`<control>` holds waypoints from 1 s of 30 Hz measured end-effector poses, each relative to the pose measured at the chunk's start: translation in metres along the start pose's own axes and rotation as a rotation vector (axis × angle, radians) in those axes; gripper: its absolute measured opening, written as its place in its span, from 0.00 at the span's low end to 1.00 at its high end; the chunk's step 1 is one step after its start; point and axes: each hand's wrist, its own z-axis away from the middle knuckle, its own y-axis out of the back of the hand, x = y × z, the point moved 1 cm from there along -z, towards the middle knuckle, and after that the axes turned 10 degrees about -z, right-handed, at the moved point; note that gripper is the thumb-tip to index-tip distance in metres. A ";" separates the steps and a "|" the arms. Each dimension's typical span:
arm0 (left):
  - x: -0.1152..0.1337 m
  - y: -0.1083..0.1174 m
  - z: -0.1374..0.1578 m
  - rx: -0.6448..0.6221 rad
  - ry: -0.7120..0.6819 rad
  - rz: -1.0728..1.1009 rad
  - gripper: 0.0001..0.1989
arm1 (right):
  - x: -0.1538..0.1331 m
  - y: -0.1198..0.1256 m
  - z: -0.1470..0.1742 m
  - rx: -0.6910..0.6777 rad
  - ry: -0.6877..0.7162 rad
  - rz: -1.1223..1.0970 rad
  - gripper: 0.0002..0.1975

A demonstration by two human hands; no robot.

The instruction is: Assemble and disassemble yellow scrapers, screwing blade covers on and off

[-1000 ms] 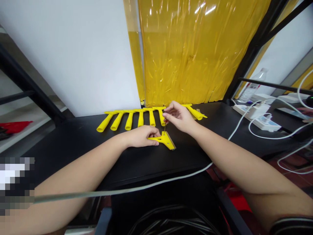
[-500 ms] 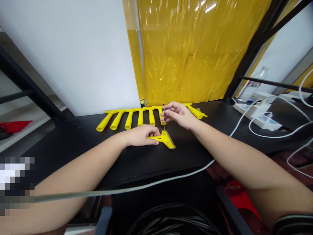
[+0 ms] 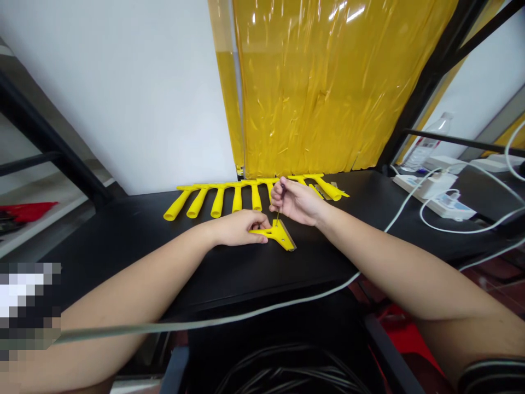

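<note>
A yellow scraper [image 3: 283, 236] with a metal blade along its right edge lies low over the black table. My left hand [image 3: 241, 226] grips it by the handle, fingers wrapped round. In my right hand [image 3: 298, 202] is a screwdriver [image 3: 278, 214], held upright with its shaft pointing down. The tip meets the scraper's head near a screw hole at the upper corner; most of the screwdriver's handle is hidden by my fingers. Behind both hands runs a row of several yellow scraper handles [image 3: 197, 203], partly covered by my right hand.
White power strips [image 3: 445, 202] with cables and a plastic bottle [image 3: 430, 143] stand at the right. A white cable [image 3: 246, 313] crosses in front of the black table [image 3: 229, 273]. Behind the row rise a white panel [image 3: 135, 98] and a yellow film sheet [image 3: 320, 98].
My right hand has turned around the screwdriver, and its fingers are curled differently. My left hand and the scraper stay in place; the view has shifted slightly.
</note>
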 end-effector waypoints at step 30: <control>0.000 0.000 0.000 0.015 -0.006 -0.020 0.18 | 0.000 -0.003 0.001 0.035 0.073 -0.020 0.14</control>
